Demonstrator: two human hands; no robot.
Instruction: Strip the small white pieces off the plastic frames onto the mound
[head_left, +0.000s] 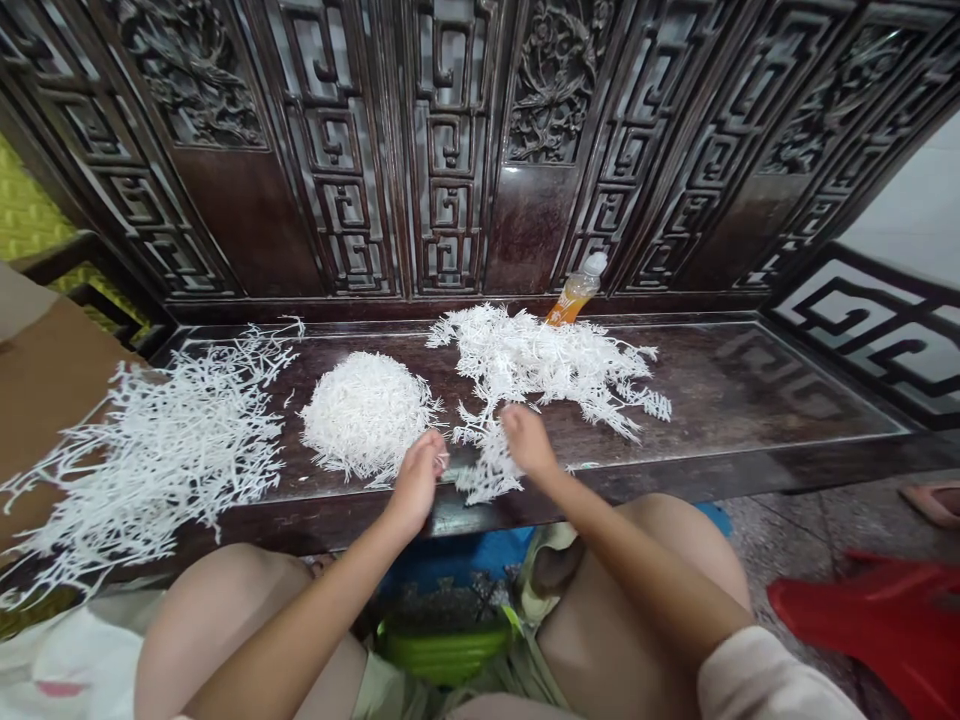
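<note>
My right hand [527, 440] is closed on a white branched plastic sprue [491, 465], which hangs at the bench's front edge with many thin offshoots. My left hand [420, 475] has its fingers pinched together, with tiny white plastic pieces showing at the fingertips. It is just right of a rounded heap of small white plastic pieces [367, 415]. Behind my right hand spreads a pile of white branched sprues [551, 355], bushy with offshoots. At the far left lies a tangled pile of thin, barer white stems [180, 440].
The dark wooden bench [750, 400] has a carved lattice back. A bottle of orange drink [576, 290] stands behind the right pile. Brown cardboard [60, 400] is at the left. Below are a green plastic object [442, 650] and a red plastic one [877, 620].
</note>
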